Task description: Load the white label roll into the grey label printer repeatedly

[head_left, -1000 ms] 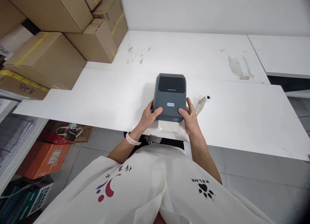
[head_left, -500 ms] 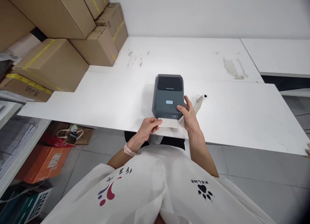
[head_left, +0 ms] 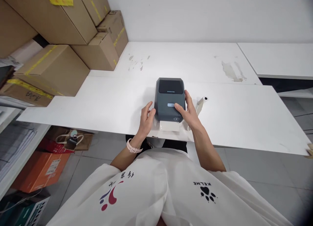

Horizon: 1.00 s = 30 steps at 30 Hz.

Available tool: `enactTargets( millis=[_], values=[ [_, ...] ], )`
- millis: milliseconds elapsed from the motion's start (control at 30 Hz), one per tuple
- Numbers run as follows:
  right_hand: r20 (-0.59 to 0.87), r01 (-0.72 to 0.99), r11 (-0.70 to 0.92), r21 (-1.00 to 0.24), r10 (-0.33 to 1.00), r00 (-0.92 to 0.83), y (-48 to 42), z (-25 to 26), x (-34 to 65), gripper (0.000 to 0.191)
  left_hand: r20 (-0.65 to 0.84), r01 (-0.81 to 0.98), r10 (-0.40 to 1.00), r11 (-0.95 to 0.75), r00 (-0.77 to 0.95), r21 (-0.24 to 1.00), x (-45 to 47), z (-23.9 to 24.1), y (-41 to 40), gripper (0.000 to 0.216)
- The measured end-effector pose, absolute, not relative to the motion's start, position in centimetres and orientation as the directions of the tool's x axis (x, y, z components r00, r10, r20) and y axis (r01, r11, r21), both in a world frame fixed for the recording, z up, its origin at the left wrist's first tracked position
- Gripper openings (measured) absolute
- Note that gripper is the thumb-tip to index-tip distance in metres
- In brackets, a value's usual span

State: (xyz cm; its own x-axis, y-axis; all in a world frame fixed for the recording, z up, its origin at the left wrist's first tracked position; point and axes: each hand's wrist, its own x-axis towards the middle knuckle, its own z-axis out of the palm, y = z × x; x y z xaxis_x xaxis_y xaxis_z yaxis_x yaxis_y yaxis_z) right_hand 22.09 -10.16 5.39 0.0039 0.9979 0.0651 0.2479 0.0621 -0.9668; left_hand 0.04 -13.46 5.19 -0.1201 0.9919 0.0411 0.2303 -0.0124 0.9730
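Note:
A dark grey label printer [head_left: 168,95] stands near the front edge of the white table [head_left: 102,102]. A white label strip [head_left: 169,125] sticks out of its front slot. My right hand [head_left: 187,112] lies on the printer's right front, thumb by the light blue button, fingers curled round the side. My left hand [head_left: 146,119] sits at the printer's left side, fingers spread, touching or nearly touching it. A pink watch is on my left wrist.
Cardboard boxes [head_left: 53,69] are stacked at the table's left and back left. A small white paper roll [head_left: 201,103] lies just right of the printer. Orange and teal boxes [head_left: 41,164] and a bag sit on the floor at the left. A second white table [head_left: 276,59] stands at the right.
My left hand let go of the label strip and rose to the printer's left side, fingers spread. My right hand slid up over the printer's top toward the button.

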Motion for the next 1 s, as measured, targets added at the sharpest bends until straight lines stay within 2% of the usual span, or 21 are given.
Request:
enactTargets(
  millis=[67, 167, 333, 467, 533, 600, 700, 767, 833, 933, 1000],
  values=[
    [0.046, 0.221, 0.036, -0.975, 0.998, 0.044, -11.9, 5.1, 22.1, 0.083, 0.002, 0.258, 1.0, 0.006, -0.03, 0.966, 0.4, 4.6, -13.4, 0.065],
    [0.036, 0.164, 0.019, -0.986, 0.994, 0.101, -13.9, 4.6, 21.8, 0.07, 0.002, 0.261, 1.0, -0.008, 0.023, 0.965, 0.9, 3.9, -13.8, 0.067],
    [0.138, 0.049, 0.133, -0.99, 0.985, 0.107, -13.1, 4.6, 21.9, 0.072, 0.065, 0.214, 0.998, -0.063, -0.001, 0.975, 0.6, 5.4, -13.1, 0.067],
    [0.334, 0.208, 0.31, -0.928, 0.938, 0.095, -8.3, 6.9, 22.5, 0.071, 0.245, 0.172, 0.969, -0.245, 0.025, 0.954, 0.2, 8.2, -8.6, 0.06],
    [0.405, 0.324, 0.361, -0.874, 0.911, 0.079, -4.7, 8.5, 22.5, 0.073, 0.28, 0.26, 0.96, -0.263, -0.031, 0.929, 0.1, 9.1, -6.1, 0.054],
    [0.456, 0.419, 0.386, -0.822, 0.887, 0.078, -0.9, 9.9, 22.5, 0.075, 0.214, 0.464, 0.973, -0.149, -0.091, 0.873, 0.1, 9.3, -4.3, 0.057],
    [0.441, 0.498, 0.347, -0.795, 0.894, 0.081, 3.7, 11.7, 22.4, 0.079, -0.012, 0.69, 0.999, 0.037, -0.04, 0.723, 0.2, 8.8, -3.5, 0.073],
    [0.426, 0.542, 0.319, -0.777, 0.901, 0.081, 5.0, 12.7, 22.4, 0.082, -0.129, 0.738, 0.992, 0.078, 0.013, 0.67, 0.4, 8.3, -3.6, 0.075],
    [0.503, 0.613, 0.358, -0.704, 0.861, 0.074, 4.6, 13.6, 22.4, 0.085, -0.173, 0.747, 0.985, 0.098, 0.022, 0.658, 0.6, 7.9, -3.7, 0.068],
    [0.618, 0.705, 0.451, -0.547, 0.786, -0.024, 2.1, 14.4, 22.0, 0.069, -0.179, 0.768, 0.984, 0.117, -0.004, 0.63, 0.9, 7.6, -3.4, 0.054],
    [0.502, 0.739, 0.47, -0.483, 0.84, -0.206, 0.5, 14.3, 21.2, 0.053, -0.162, 0.802, 0.987, 0.098, -0.002, 0.589, 1.1, 7.5, -3.0, 0.049]
  ],
)
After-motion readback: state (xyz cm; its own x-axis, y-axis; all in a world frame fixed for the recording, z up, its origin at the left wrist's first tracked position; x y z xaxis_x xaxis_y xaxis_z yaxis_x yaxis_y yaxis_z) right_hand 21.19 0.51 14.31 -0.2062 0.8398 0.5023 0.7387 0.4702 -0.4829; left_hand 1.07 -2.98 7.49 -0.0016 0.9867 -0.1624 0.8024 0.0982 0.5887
